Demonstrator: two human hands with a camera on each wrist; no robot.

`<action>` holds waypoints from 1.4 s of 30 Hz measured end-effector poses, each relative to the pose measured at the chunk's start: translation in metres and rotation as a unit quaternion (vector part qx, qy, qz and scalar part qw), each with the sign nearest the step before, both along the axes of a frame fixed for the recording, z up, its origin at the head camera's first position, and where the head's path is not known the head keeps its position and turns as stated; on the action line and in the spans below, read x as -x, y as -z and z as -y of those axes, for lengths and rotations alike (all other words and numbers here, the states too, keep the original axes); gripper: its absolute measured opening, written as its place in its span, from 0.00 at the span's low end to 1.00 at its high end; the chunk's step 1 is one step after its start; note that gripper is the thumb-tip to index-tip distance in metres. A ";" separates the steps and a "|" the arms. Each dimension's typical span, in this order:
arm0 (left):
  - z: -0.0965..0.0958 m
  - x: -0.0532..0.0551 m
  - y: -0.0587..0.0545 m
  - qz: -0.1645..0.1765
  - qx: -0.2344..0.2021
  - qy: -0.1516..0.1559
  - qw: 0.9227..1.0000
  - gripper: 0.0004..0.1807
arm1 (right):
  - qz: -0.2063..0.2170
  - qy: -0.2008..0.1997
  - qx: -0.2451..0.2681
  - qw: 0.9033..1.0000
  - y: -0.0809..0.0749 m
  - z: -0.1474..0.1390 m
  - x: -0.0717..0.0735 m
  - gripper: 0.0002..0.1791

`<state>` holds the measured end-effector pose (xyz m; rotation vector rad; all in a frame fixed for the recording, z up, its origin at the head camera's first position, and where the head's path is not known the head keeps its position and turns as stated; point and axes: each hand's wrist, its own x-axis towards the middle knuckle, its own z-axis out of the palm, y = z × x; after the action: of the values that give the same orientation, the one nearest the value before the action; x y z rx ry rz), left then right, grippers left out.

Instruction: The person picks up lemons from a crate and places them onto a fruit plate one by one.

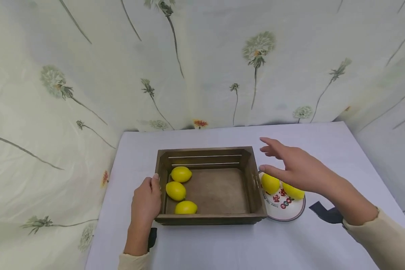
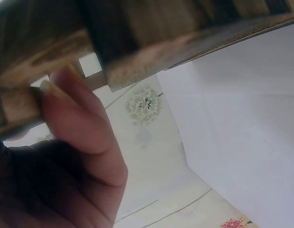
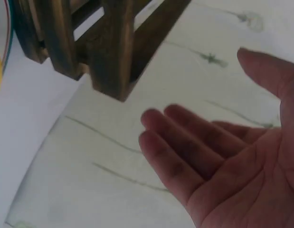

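A brown slatted wooden crate (image 1: 219, 191) stands mid-table with three lemons (image 1: 176, 191) along its left side. My left hand (image 1: 146, 198) grips the crate's left side; in the left wrist view its fingers (image 2: 85, 123) curl into the gap between slats. My right hand (image 1: 300, 165) hovers above a white plate (image 1: 287, 212) at the crate's right, fingers spread and holding nothing. Two more lemons (image 1: 270, 183) lie on that plate, one partly covered by the hand. From the right wrist, the open palm (image 3: 246, 185) faces the crate's corner (image 3: 111, 71).
A white cloth covers the table (image 1: 202, 247). Behind and to both sides hangs a pale curtain (image 1: 209, 67) printed with dandelions, meeting the table's back edge. The plate has red lettering and a dark rim and sits right beside the crate.
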<state>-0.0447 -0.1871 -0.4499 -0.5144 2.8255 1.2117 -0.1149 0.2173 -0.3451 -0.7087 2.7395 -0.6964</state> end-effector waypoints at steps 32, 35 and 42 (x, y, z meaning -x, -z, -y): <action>0.003 0.002 0.001 0.000 0.000 -0.009 1.000 0.27 | 0.067 -0.359 -0.114 0.924 0.051 0.186 0.026 0.36; 0.003 0.002 0.002 0.004 -0.002 -0.010 1.000 0.27 | 0.077 -0.364 -0.131 0.919 0.062 0.197 0.024 0.36; 0.002 0.003 0.003 0.006 -0.003 -0.010 1.000 0.28 | 0.108 -0.370 -0.167 0.907 0.082 0.217 0.022 0.34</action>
<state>-0.0481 -0.1892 -0.4526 -0.5475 2.8126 1.2167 -0.1368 0.0003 -0.4266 -1.3594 2.0530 -0.1127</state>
